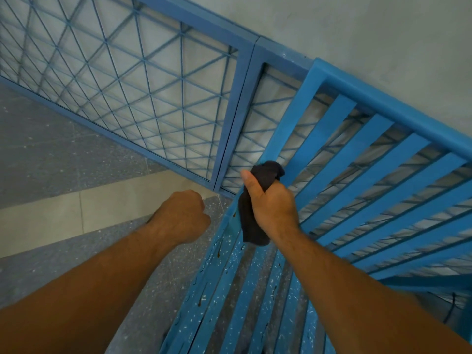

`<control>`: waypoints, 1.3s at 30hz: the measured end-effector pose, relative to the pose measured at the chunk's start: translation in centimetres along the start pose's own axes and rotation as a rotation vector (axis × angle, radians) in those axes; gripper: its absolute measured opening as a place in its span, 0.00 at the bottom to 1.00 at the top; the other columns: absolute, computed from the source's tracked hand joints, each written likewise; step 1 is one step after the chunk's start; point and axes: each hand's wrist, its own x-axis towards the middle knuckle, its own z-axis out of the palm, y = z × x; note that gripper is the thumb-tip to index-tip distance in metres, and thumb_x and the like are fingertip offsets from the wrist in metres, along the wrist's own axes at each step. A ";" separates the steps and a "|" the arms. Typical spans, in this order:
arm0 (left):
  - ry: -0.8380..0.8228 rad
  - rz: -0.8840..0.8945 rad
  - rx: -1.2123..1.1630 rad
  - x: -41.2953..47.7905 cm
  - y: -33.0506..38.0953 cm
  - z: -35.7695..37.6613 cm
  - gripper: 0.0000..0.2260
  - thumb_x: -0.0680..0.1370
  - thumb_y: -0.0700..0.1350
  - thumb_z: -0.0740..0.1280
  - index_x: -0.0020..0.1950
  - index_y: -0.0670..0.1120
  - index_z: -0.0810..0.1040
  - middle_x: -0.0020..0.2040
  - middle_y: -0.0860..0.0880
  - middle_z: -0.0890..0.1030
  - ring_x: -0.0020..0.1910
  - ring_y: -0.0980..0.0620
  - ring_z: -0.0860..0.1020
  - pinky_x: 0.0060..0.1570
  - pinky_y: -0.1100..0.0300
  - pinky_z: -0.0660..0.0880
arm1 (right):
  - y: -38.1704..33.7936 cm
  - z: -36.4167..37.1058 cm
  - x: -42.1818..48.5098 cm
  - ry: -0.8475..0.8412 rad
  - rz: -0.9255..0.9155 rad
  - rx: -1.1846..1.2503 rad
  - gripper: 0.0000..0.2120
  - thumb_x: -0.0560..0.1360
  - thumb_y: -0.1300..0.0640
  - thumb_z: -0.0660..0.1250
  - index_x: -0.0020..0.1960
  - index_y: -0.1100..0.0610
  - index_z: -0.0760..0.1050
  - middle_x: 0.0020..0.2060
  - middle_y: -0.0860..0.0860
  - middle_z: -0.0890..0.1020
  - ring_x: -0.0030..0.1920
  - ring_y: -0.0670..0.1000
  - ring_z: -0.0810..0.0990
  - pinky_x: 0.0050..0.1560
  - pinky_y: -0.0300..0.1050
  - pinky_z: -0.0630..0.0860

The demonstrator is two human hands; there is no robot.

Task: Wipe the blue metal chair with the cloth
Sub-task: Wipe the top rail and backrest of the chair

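Observation:
The blue metal chair fills the right and lower part of the head view, with a slatted backrest and a slatted seat speckled with white flecks and dark drips. My right hand grips a dark cloth, bunched in the fist, against the left post of the backrest where it meets the seat. One end of the cloth sticks out above the thumb, the other hangs below the palm. My left hand is curled into a fist holding nothing, left of the chair above the floor.
A blue metal mesh fence runs diagonally behind the chair, with a grey wall beyond. Grey speckled floor with a pale strip lies to the left. A dark cord hangs at the lower right near the chair.

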 end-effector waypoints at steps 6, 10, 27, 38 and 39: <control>0.016 -0.012 -0.038 0.2 -0.3 0.0 0.09 0.78 0.46 0.66 0.54 0.43 0.79 0.51 0.47 0.78 0.45 0.52 0.74 0.50 0.56 0.77 | -1.2 -2.9 -0.3 -0.015 -0.018 -0.142 0.31 0.68 0.26 0.58 0.32 0.55 0.73 0.27 0.51 0.76 0.28 0.49 0.76 0.27 0.40 0.66; 0.062 -0.033 -0.074 0.7 0.4 -0.8 0.10 0.78 0.46 0.65 0.55 0.42 0.79 0.51 0.46 0.79 0.44 0.51 0.76 0.48 0.57 0.77 | -5.3 -7.5 0.1 0.281 -0.077 -0.109 0.28 0.73 0.30 0.53 0.37 0.54 0.70 0.30 0.46 0.70 0.30 0.46 0.68 0.29 0.34 0.63; 0.133 -0.042 -0.113 1.2 0.3 -0.5 0.10 0.79 0.43 0.63 0.56 0.39 0.79 0.49 0.46 0.79 0.43 0.52 0.75 0.46 0.57 0.77 | -1.2 -1.3 -1.1 -0.011 0.041 -0.236 0.33 0.78 0.34 0.46 0.67 0.59 0.66 0.55 0.59 0.78 0.56 0.61 0.77 0.52 0.53 0.73; 0.146 -0.088 -0.114 0.6 0.1 -0.7 0.10 0.78 0.46 0.64 0.55 0.42 0.78 0.45 0.49 0.75 0.42 0.51 0.75 0.40 0.60 0.74 | -4.4 -4.4 1.8 0.289 -0.001 0.073 0.25 0.73 0.38 0.68 0.60 0.53 0.66 0.48 0.46 0.74 0.47 0.49 0.74 0.44 0.44 0.71; 0.150 -0.090 -0.117 0.7 0.2 -0.7 0.10 0.79 0.47 0.64 0.55 0.43 0.78 0.45 0.49 0.75 0.42 0.51 0.75 0.40 0.60 0.73 | -4.4 -4.4 1.7 0.290 0.023 0.083 0.25 0.72 0.38 0.69 0.61 0.52 0.67 0.48 0.45 0.74 0.47 0.48 0.74 0.45 0.43 0.71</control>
